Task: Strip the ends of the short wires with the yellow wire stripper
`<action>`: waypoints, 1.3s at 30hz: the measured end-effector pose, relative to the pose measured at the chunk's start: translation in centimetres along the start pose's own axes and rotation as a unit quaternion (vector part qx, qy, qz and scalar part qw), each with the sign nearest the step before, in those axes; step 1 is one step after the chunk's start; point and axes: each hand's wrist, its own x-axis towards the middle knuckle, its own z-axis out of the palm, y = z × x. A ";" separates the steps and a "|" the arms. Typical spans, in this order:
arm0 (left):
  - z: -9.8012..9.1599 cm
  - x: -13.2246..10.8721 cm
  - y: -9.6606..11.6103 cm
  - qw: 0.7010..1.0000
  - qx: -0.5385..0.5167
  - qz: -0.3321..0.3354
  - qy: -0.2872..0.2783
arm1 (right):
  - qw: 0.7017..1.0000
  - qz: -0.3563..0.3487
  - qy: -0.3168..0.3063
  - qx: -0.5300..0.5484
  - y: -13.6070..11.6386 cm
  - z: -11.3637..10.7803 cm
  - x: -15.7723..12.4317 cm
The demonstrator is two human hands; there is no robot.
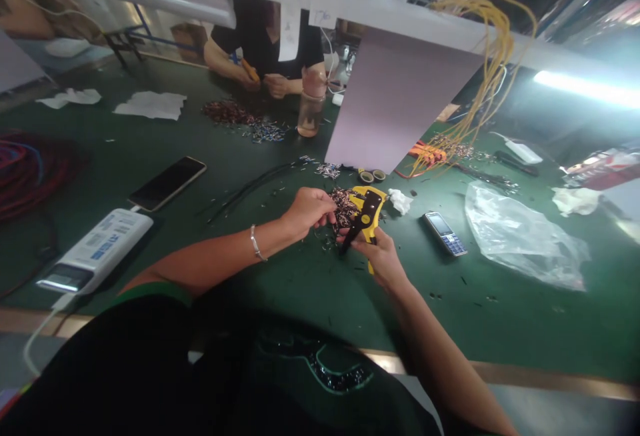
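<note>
My right hand (373,255) grips a yellow and black wire stripper (367,217) on the green mat (430,309). My left hand (309,211) sits just left of the tool, its fingertips at a heap of short cut wire pieces (343,206). The heap touches the tool's jaw end, and my left fingers partly hide it. Whether those fingers pinch a wire is too small to tell. Loose wire scraps lie scattered below my hands.
Across the bench, a co-worker's hands (255,77) hold an orange-handled tool beside wire heaps (245,119). Around me lie a smartphone (167,183), a white power bank (97,249), a keypad phone (445,233), a plastic bag (520,236) and hanging yellow wires (480,76).
</note>
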 end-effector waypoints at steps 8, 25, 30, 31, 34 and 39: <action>0.1 -0.1 0.2 1.000 0.010 0.025 0.012 | 0.999 -0.030 -0.021 0.022 -0.5 -0.1 -0.1; 1.2 -2.0 0.4 0.996 0.015 0.014 -0.082 | 0.977 -0.084 0.028 -0.193 1.1 -0.6 0.1; 1.3 -1.9 0.2 0.995 0.051 0.039 -0.072 | 0.976 -0.074 0.032 -0.203 1.0 -0.3 0.1; 1.3 -1.8 0.0 0.995 0.058 0.048 -0.071 | 0.976 -0.073 0.033 -0.203 1.0 -0.2 0.1; 1.2 -1.6 -0.5 0.992 0.085 0.072 -0.066 | 0.978 -0.067 0.032 -0.194 1.0 -0.2 0.1; 1.2 -1.3 -1.1 0.989 0.103 0.087 -0.058 | 0.983 -0.068 0.015 -0.168 1.3 -0.3 0.1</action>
